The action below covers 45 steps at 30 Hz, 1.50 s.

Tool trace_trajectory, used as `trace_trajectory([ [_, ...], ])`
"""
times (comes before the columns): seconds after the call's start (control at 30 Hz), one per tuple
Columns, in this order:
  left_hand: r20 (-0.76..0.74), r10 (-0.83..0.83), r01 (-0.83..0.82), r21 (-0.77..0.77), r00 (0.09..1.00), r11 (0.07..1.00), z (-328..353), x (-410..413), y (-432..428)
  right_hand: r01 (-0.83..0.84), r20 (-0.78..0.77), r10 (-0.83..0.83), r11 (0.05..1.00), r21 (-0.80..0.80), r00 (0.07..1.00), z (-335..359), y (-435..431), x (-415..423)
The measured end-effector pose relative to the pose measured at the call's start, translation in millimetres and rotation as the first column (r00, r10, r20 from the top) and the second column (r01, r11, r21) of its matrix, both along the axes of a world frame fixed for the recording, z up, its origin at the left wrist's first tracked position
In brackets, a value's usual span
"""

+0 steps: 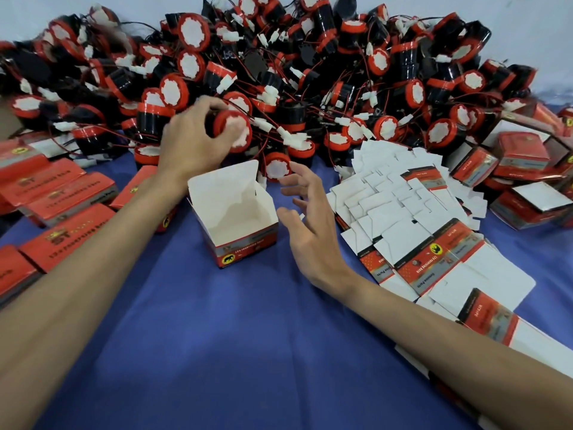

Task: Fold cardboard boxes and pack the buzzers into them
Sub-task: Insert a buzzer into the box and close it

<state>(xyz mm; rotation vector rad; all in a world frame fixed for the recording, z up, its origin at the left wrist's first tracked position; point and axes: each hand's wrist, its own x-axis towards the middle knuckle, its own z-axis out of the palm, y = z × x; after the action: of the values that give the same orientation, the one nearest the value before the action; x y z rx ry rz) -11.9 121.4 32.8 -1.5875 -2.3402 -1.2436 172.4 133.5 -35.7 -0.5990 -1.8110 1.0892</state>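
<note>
The open red-and-white cardboard box (237,218) is standing upright near the middle of the blue cloth-covered surface (248,336). Its lid flap is pointing up and its white interior is showing empty.

The left hand (192,144) is gripping a round black buzzer with a red cap and white centre (232,128), fingers curled round its body. It is holding the buzzer above and just beyond the box, at the near edge of the heap. The image is blurring here, so the exact finger placement cannot be told.

The right hand (305,218) is hovering just beside the box's right wall. Its fingers are spread and loosely bent, holding nothing. Contact with the box is not showing.

Along the far edge, a large heap of black-and-red buzzers with red wires and white connectors (310,72) is lying tangled. Toward the right edge, a fanned stack of flat unfolded box blanks (403,212) is lying mostly white side up. Closed red boxes (62,197) are lying along the left edge. More red boxes (521,156) are piling up at the far right corner, some with flaps open; whether any are filled cannot be told.

Assessment: this box is folded but not yet loaded or closed. Judging by the heap and the blanks, most of the task is outstanding.
</note>
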Motion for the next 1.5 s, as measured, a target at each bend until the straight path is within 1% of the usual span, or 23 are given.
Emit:
trace_trajectory([
  [0.07,0.206,-0.01,-0.018,0.133,0.978,0.991,9,-4,-2,0.009,-0.004,-0.009,1.0,-0.008,1.0,0,0,1],
  [0.1,0.327,-0.048,-0.02,0.203,0.944,0.979,13,-5,-4,0.014,-0.005,-0.014,1.0,-0.01,1.0,1,0,1],
  [0.17,0.566,-0.124,-0.06,0.295,0.815,0.953,23,-5,-8,0.026,-0.011,-0.026,1.0,-0.002,1.0,1,-1,1],
  [0.2,0.626,-0.162,-0.083,0.343,0.763,0.936,26,-5,-12,0.033,-0.014,-0.033,0.999,0.004,0.999,1,-1,1],
  [0.27,0.673,-0.212,-0.095,0.389,0.709,0.916,33,0,-19,0.044,-0.018,-0.044,0.999,0.032,0.999,2,-3,0],
  [0.37,0.671,-0.292,-0.084,0.468,0.682,0.88,39,13,-27,0.044,-0.021,-0.042,0.995,0.092,0.999,4,-5,1],
  [0.43,0.662,-0.38,-0.073,0.55,0.646,0.832,43,20,-31,0.043,-0.019,-0.041,0.991,0.128,0.999,5,-4,1],
  [0.47,0.648,-0.42,-0.055,0.58,0.635,0.812,44,23,-33,0.046,-0.019,-0.044,0.989,0.138,0.999,4,-3,1],
  [0.53,0.602,-0.458,0.026,0.587,0.654,0.809,46,33,-39,0.06,-0.037,-0.055,0.987,0.15,0.998,3,-2,1],
  [0.6,0.529,-0.453,0.118,0.548,0.717,0.828,39,48,-46,0.079,-0.058,-0.071,0.985,0.156,0.996,2,-3,1],
  [0.63,0.465,-0.418,0.144,0.518,0.78,0.844,33,56,-50,0.085,-0.069,-0.075,0.985,0.151,0.995,2,-3,1],
  [0.7,0.227,-0.313,0.194,0.429,0.922,0.882,16,68,-56,0.079,-0.079,-0.07,0.989,0.122,0.994,2,-3,2],
  [0.73,0.107,-0.278,0.219,0.381,0.955,0.898,6,71,-59,0.075,-0.076,-0.067,0.991,0.109,0.995,2,-3,1],
  [0.77,0.029,-0.256,0.232,0.338,0.966,0.912,-4,74,-61,0.079,-0.077,-0.072,0.992,0.1,0.994,2,-3,1],
  [0.87,-0.052,-0.231,0.237,0.244,0.972,0.94,-20,78,-61,0.106,-0.079,-0.098,0.989,0.107,0.992,-1,1,0],
  [0.97,-0.203,-0.167,0.205,0.181,0.965,0.962,-18,75,-60,0.108,-0.043,-0.104,0.99,0.092,0.994,-3,4,-2],
  [1.07,-0.329,-0.1,0.16,0.161,0.939,0.974,-13,73,-62,0.132,-0.034,-0.13,0.989,0.063,0.991,-3,5,-2],
  [1.17,-0.45,-0.101,0.197,0.172,0.887,0.965,-15,67,-65,0.151,-0.038,-0.15,0.988,0.038,0.988,-1,3,-3],
  [1.27,-0.44,-0.122,0.212,0.161,0.89,0.964,-22,61,-68,0.111,-0.061,-0.107,0.992,0.066,0.992,1,0,-1],
  [1.33,-0.331,-0.162,0.234,0.189,0.93,0.954,-26,56,-69,0.025,-0.045,-0.019,0.991,0.131,0.999,3,-4,3],
  [1.4,-0.201,-0.223,0.269,0.24,0.954,0.933,-30,50,-68,-0.041,0.036,0.033,0.971,0.236,0.999,2,-7,7],
  [1.43,-0.178,-0.238,0.279,0.26,0.955,0.925,-34,47,-68,-0.052,0.087,0.029,0.956,0.288,0.996,2,-8,7],
  [1.5,-0.25,-0.223,0.291,0.279,0.942,0.915,-42,44,-67,-0.036,0.15,-0.021,0.928,0.37,0.988,1,-10,7],
])
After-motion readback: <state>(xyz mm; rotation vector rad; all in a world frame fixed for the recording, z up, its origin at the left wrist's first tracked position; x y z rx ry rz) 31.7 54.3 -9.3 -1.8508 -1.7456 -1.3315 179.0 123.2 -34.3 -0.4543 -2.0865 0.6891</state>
